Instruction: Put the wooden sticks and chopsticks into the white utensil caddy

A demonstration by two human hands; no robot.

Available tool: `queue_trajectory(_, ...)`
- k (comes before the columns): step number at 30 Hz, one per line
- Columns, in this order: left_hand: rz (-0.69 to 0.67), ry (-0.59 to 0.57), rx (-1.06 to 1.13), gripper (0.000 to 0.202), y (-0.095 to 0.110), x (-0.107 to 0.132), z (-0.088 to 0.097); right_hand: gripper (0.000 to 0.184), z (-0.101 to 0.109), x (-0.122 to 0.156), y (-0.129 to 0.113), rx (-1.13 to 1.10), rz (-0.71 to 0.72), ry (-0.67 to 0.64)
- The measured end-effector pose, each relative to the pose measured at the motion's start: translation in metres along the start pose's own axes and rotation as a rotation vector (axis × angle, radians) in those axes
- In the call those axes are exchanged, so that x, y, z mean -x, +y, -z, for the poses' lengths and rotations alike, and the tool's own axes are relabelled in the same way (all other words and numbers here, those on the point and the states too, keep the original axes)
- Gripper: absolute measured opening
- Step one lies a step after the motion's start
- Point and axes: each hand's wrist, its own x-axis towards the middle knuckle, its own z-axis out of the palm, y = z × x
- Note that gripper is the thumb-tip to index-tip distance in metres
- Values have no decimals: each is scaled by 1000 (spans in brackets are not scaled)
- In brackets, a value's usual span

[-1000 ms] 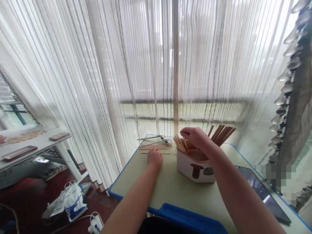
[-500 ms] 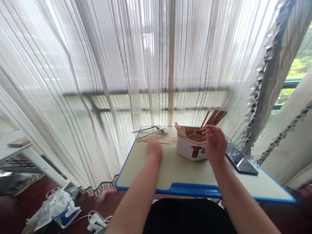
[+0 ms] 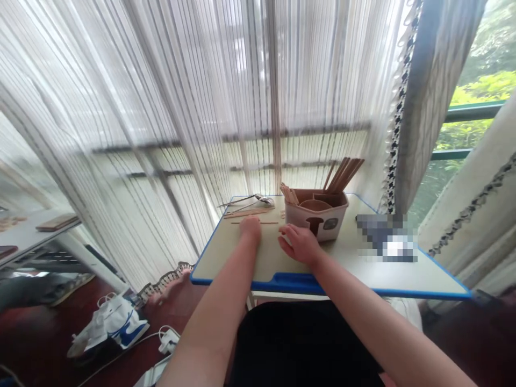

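Note:
My left hand point(image 3: 250, 229) is low over the table, its fingers closed around the middle of a thin brown chopstick point(image 3: 269, 223). My right hand point(image 3: 300, 243) hovers in front of the utensil caddy point(image 3: 338, 221), fingers loosely apart and holding nothing. The caddy is white outside and brown inside, with several brown chopsticks point(image 3: 345, 174) leaning in its back right compartment. Pale wooden sticks point(image 3: 288, 194) stand in its left part. Behind my left hand lie more pale chopsticks point(image 3: 242, 213) and two metal utensils with shiny heads point(image 3: 264, 199).
The blue-edged table point(image 3: 371, 277) stands against a sheer striped curtain point(image 3: 193, 107). A blurred-out dark object point(image 3: 381, 234) lies on its right side. At the left is another table point(image 3: 24, 239); a white bag point(image 3: 116, 322) and a white power strip point(image 3: 168, 339) are on the floor.
My right hand has moved from the caddy's right side to its front left, its fingers spreading. My left hand stays by the chopstick. The camera view has shifted.

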Motion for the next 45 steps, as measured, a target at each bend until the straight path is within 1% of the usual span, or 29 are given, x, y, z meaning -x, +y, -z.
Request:
queue_trajectory(4,4,22,29,24,-1,5,2,21,3,1,0,17,-10,28)
queue_trajectory(6,11,65,50,23,0,8,5,22,5,3,1,21,-30,43)
queue_trajectory(8,23,133,79,24,3,11,8,23,4,4,2,23,-47,50)
queue_trajectory(11,16,273,117,24,6,13,12,23,1,4,2,25,-62,27)
queue_trajectory(13,-17,379,139,23,8,14,13,24,-1,4,1,24,-92,7)
queue_trajectory(15,-67,465,172,22,9,16,14,26,-1,3,1,5,-154,9)
queue_trajectory(17,-111,504,215,22,10,18,14,31,2,2,2,-36,-223,34)
queue_trajectory(18,-127,502,235,21,11,19,14,33,4,3,3,-62,-250,55)
queue_trajectory(20,-163,461,269,19,12,22,15,34,9,3,5,-118,-286,100)
queue_trajectory(23,-227,398,295,18,15,28,17,33,14,3,7,-172,-327,143)
queue_trajectory(27,-247,335,190,9,18,34,21,32,13,1,8,-188,-381,173)
queue_trajectory(29,-267,316,135,12,20,36,23,35,10,0,7,-200,-405,184)
queue_trajectory(32,-306,314,111,16,22,38,24,36,4,-1,8,-216,-373,156)
queue_trajectory(35,-331,308,95,19,24,39,23,25,-1,-3,10,-215,-294,162)
queue_trajectory(37,-329,293,80,20,24,38,22,22,-1,-3,12,-190,-282,192)
queue_trajectory(39,-292,264,56,21,24,37,22,20,1,-3,13,-166,-301,256)
queue_trajectory(42,-217,207,11,25,25,36,23,17,6,-2,15,-165,-380,468)
queue_trajectory(43,-209,184,-1,25,25,35,23,17,6,-1,15,-181,-409,520)
queue_trajectory(44,-210,161,-11,26,26,35,23,17,6,-1,14,-214,-437,541)
queue_trajectory(45,-220,139,-20,25,26,35,24,18,5,-1,13,-264,-463,535)
